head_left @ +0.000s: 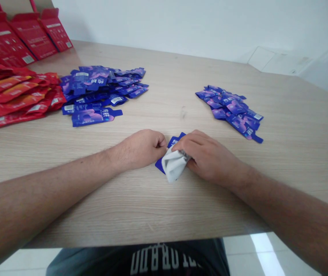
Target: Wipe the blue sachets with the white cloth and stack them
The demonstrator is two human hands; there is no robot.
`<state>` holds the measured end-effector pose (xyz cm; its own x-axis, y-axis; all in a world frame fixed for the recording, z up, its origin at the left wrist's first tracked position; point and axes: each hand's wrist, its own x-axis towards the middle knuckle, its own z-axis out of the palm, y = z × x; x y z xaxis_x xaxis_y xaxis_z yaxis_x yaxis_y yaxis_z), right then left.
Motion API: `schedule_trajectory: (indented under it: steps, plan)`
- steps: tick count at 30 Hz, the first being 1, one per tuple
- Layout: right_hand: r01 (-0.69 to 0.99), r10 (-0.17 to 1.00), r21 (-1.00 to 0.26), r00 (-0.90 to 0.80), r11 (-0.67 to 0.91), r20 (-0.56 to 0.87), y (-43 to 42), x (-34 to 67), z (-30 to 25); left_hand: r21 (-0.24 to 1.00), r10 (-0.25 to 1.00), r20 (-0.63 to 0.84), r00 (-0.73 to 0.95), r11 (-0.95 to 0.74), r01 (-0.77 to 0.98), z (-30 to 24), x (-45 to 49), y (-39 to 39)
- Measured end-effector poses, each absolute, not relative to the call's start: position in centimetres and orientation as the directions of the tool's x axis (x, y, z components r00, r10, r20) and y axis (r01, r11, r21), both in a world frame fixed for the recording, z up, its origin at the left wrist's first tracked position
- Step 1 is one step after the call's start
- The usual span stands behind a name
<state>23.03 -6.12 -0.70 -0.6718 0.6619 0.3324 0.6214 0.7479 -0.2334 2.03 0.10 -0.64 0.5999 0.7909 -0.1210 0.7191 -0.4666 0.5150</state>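
A blue sachet point(174, 140) lies on the table in front of me, partly covered by my hands and a cloth. My left hand point(145, 149) is closed at the sachet's left edge, with thumb and fingers pinched on it. Bunched in my right hand point(205, 153) is a light grey-white cloth point(175, 165), pressed over the sachet's middle. The top end of the sachet, with printed characters and a tab, shows beyond the cloth, and one lower corner shows at its left.
A large pile of blue sachets point(100, 90) lies at the back left, beside stacked red packets point(20, 96). Red boxes point(31, 36) stand behind them. A smaller pile of blue sachets point(231, 107) is at the right. The wooden table point(117, 214) ends near my lap.
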Motion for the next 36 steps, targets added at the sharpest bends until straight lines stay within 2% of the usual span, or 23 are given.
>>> schedule_trajectory:
  steps: [2, 7, 12, 17, 22, 27, 32, 36]
  plan:
    - [0.635, 0.674, -0.233, -0.658, 0.737, 0.336, -6.19, 23.07, -0.63, 0.514, 0.791, -0.116, 0.601, -0.47, 0.717, -0.62, 2.07, 0.05]
    - [0.482, 0.541, -0.25, -0.777, 0.84, 0.321, -6.73, 22.73, -0.56, 0.54, 0.766, -0.111, 0.633, -0.488, 0.686, -0.69, 2.03, 0.15]
    - [0.62, 0.66, -0.235, -0.661, 0.748, 0.355, -6.18, 23.18, -0.8, 0.514, 0.781, -0.106, 0.615, -0.486, 0.707, -0.65, 2.08, 0.16]
    - [0.494, 0.55, -0.243, -0.767, 0.835, 0.331, -6.45, 23.01, -0.69, 0.534, 0.769, -0.113, 0.63, -0.487, 0.691, -0.57, 2.12, 0.1]
    - [0.605, 0.647, -0.236, -0.673, 0.761, 0.359, -6.24, 23.16, -0.73, 0.518, 0.777, -0.098, 0.622, -0.494, 0.698, -0.68, 2.09, 0.22]
    - [0.5, 0.553, -0.237, -0.769, 0.833, 0.321, -6.63, 22.88, -0.68, 0.54, 0.772, -0.097, 0.628, -0.489, 0.685, -0.81, 2.05, 0.19]
    - [0.609, 0.653, -0.241, -0.674, 0.756, 0.346, -6.31, 23.03, -0.67, 0.54, 0.78, -0.088, 0.619, -0.485, 0.688, -0.89, 2.04, 0.2]
    - [0.508, 0.558, -0.231, -0.76, 0.83, 0.333, -6.73, 22.6, -0.59, 0.55, 0.773, -0.09, 0.628, -0.487, 0.679, -0.77, 2.01, 0.18]
